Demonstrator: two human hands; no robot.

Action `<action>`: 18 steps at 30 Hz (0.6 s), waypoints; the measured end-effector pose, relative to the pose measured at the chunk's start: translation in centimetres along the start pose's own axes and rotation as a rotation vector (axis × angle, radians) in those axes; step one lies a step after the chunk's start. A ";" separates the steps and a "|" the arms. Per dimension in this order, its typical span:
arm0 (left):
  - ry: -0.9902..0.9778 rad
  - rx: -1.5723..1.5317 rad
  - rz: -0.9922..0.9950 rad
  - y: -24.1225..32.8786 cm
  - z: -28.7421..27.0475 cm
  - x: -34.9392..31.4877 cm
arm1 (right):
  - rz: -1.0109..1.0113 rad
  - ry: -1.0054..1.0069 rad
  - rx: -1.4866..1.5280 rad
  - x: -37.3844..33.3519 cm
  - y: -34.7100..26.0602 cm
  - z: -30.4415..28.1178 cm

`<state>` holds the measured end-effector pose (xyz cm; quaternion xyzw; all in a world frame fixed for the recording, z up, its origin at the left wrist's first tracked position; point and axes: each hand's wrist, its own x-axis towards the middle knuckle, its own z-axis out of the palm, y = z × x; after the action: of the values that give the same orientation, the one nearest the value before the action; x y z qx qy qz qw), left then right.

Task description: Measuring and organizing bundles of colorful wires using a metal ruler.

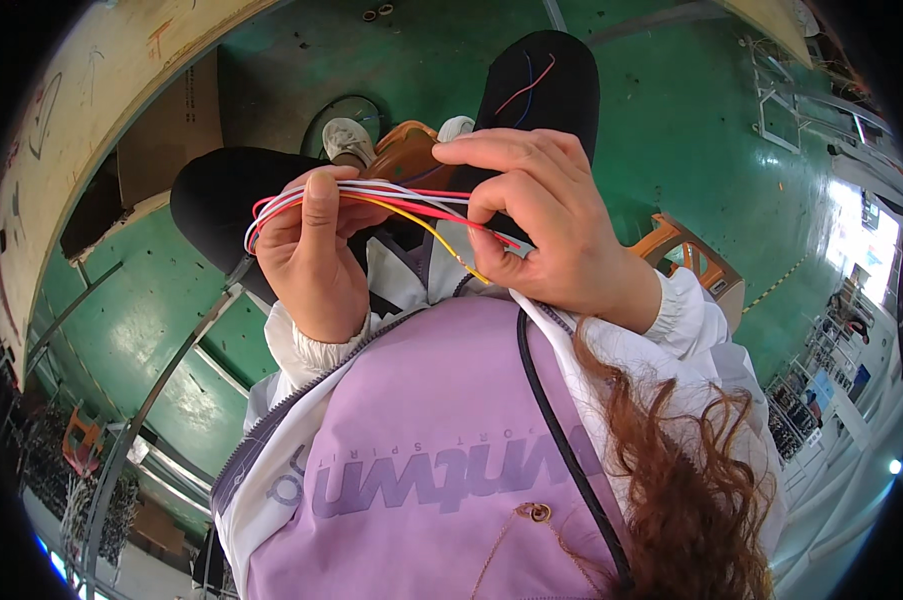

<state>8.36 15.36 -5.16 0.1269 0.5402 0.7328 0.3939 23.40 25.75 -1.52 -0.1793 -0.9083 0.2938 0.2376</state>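
**Over a green floor (661, 120), two hands meet at a bundle of wires (376, 190)**

A pale wooden board (81, 110) curves along the upper left. The wearer's lilac top (411, 420) fills the lower middle, framed by a white jacket (686, 312), with long wavy brown hair (696, 480) hanging at the right. Black trousers (533, 70) cover the spread legs, and an orange-brown plastic seat (683, 248) shows beside the right forearm.

The right hand (561, 215) is half open, forefinger stretched out, other fingers and thumb curled around the wire ends; whether it grips them, I cannot tell. The left hand (316, 245) is closed on the looped bundle, thumb upright across the red and white strands, above the lap. A yellow wire (431, 228) bends down from it towards the right thumb. Smallest are two loose pieces, a red strand (527, 87) and a blue strand (531, 96), on the right thigh.
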 end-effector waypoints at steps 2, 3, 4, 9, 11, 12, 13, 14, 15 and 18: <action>-0.006 -0.007 -0.004 0.0 0.0 0.0 | 0.001 -0.004 0.002 0.0 0.0 0.0; -0.012 -0.014 -0.007 -0.1 0.0 0.0 | -0.002 -0.002 0.007 0.0 0.1 0.0; -0.011 -0.014 -0.007 -0.1 0.0 0.0 | -0.005 0.000 0.011 -0.1 0.1 0.0; -0.056 0.028 0.052 -0.3 -0.7 0.1 | -0.019 -0.029 0.111 -0.4 0.3 -0.5; -0.055 0.022 0.055 -0.3 -0.8 0.3 | -0.021 -0.010 0.195 -0.8 0.5 -0.9; -0.054 0.017 0.057 -0.4 -0.7 0.3 | -0.021 -0.010 0.194 -0.8 0.5 -0.9; -0.054 0.016 0.056 -0.4 -0.7 0.3 | -0.067 0.005 0.131 -0.8 0.3 -0.8; -0.048 0.012 0.048 -0.4 -0.6 0.3 | -0.114 0.020 0.069 -0.7 0.1 -0.6; -0.042 0.008 0.040 -0.3 -0.5 0.2 | -0.134 0.018 0.013 -0.7 0.1 -0.3; 0.027 0.007 0.040 -0.1 0.1 0.2 | -0.170 0.079 -0.121 -0.6 0.0 0.5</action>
<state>8.33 15.56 -5.23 0.1291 0.5453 0.7404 0.3712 23.64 25.19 -2.12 -0.1269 -0.9263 0.2097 0.2861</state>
